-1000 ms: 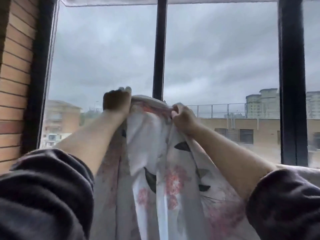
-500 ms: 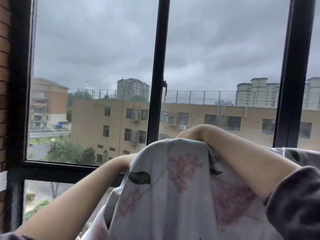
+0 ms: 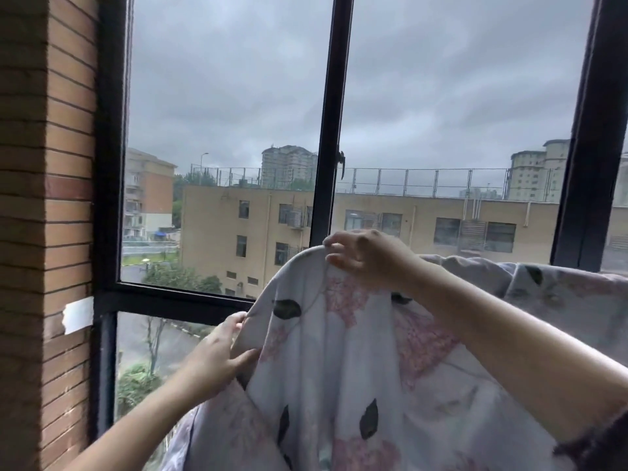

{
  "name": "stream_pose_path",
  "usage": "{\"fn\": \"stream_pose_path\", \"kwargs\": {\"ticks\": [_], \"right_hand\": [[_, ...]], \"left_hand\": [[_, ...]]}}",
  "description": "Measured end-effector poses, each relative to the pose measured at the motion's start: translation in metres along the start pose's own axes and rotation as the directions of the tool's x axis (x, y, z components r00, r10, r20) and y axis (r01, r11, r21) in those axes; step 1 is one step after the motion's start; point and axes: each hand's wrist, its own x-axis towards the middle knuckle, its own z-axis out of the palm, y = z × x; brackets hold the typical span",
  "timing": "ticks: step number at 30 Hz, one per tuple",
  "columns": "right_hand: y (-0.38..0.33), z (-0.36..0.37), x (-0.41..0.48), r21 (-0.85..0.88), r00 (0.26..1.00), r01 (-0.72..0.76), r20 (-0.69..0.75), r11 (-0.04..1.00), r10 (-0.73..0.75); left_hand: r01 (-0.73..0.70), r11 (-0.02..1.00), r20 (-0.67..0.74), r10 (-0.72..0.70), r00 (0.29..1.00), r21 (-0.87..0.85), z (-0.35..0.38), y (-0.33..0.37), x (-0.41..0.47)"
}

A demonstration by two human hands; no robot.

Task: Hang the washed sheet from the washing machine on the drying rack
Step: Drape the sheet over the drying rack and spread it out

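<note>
The washed sheet (image 3: 343, 375) is white with pink flowers and dark leaves, and it fills the lower middle and right of the view. My right hand (image 3: 362, 254) pinches its top edge at the highest fold. Lower left, my left hand (image 3: 221, 355) grips the sheet's side edge, thumb in front and fingers behind. More of the sheet (image 3: 560, 294) lies draped along the right, under the window. The drying rack is hidden by the cloth.
A black-framed window (image 3: 328, 137) stands right behind the sheet, with buildings and grey sky outside. A brick wall (image 3: 44, 215) with a strip of white tape (image 3: 78, 315) closes off the left side.
Both hands have come down from high overhead with the sheet. The right hand now shows on the top edge and the left hand has come out from behind the cloth, lower down on its side edge.
</note>
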Motion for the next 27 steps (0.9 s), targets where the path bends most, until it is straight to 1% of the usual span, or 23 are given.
{"fn": "stream_pose_path", "kwargs": {"ticks": [1,2,4,6,9,10,11,13,15,16,18,20,22,24,25,26,27], "right_hand": [[-0.003,0.004,-0.004,-0.080,0.999,0.027,-0.015,0.996,-0.028],[-0.004,0.008,-0.007,-0.123,0.998,0.041,-0.042,0.992,-0.046],[-0.006,0.014,-0.008,-0.110,0.992,0.056,-0.108,0.992,-0.068],[-0.008,0.021,-0.006,-0.099,0.987,0.079,-0.129,0.992,-0.091],[-0.020,0.031,-0.003,-0.165,0.986,0.097,-0.117,0.981,-0.117],[-0.024,0.034,-0.002,-0.187,0.982,0.117,-0.125,0.975,-0.142],[-0.030,0.038,0.000,-0.211,0.977,0.142,-0.127,0.967,-0.171],[-0.040,0.041,0.002,-0.260,0.978,0.166,-0.083,0.951,-0.194],[-0.051,0.046,0.010,-0.306,0.987,0.144,-0.017,0.941,-0.157],[-0.057,0.049,0.017,-0.321,0.990,0.130,-0.008,0.938,-0.139],[-0.066,0.047,0.035,-0.308,0.992,0.083,-0.068,0.948,-0.108],[-0.066,0.039,0.054,-0.181,0.981,-0.045,-0.192,0.982,0.009],[-0.065,0.028,0.076,-0.092,0.936,-0.176,-0.323,0.980,0.138],[-0.067,0.019,0.094,-0.076,0.890,-0.251,-0.409,0.965,0.200],[-0.070,0.019,0.104,-0.104,0.877,-0.288,-0.429,0.952,0.218],[-0.071,0.021,0.111,-0.132,0.879,-0.327,-0.407,0.936,0.249],[-0.071,0.024,0.114,-0.160,0.893,-0.355,-0.349,0.921,0.283]], "left_hand": [[0.069,0.995,-0.008,-0.068,0.998,0.075,0.006,-0.005,-0.006],[0.130,0.981,-0.001,-0.131,0.991,0.144,0.012,-0.011,-0.011],[0.219,0.944,0.004,-0.227,0.974,0.247,0.020,-0.017,-0.021],[0.251,0.916,0.013,-0.268,0.963,0.313,0.022,-0.022,-0.028],[0.268,0.869,0.001,-0.295,0.955,0.416,0.009,-0.029,-0.031],[0.269,0.864,-0.004,-0.296,0.955,0.425,0.000,-0.031,-0.030],[0.263,0.872,-0.012,-0.284,0.959,0.412,-0.011,-0.032,-0.027],[0.248,0.890,-0.052,-0.248,0.967,0.383,-0.038,-0.029,-0.019],[0.226,0.909,-0.134,-0.190,0.973,0.351,-0.071,-0.023,-0.006],[0.203,0.920,-0.172,-0.152,0.973,0.334,-0.091,-0.020,0.003],[0.135,0.930,-0.234,-0.054,0.971,0.342,-0.128,-0.014,0.026],[0.054,0.919,-0.281,0.064,0.957,0.391,-0.160,-0.008,0.053],[-0.021,0.900,-0.340,0.186,0.922,0.435,-0.188,-0.004,0.085],[-0.056,0.863,-0.376,0.277,0.884,0.502,-0.203,-0.005,0.118],[-0.074,0.852,-0.373,0.303,0.877,0.518,-0.206,-0.008,0.135],[-0.085,0.845,-0.347,0.306,0.886,0.528,-0.202,-0.012,0.148],[-0.087,0.838,-0.290,0.281,0.915,0.538,-0.189,-0.021,0.160]]}}
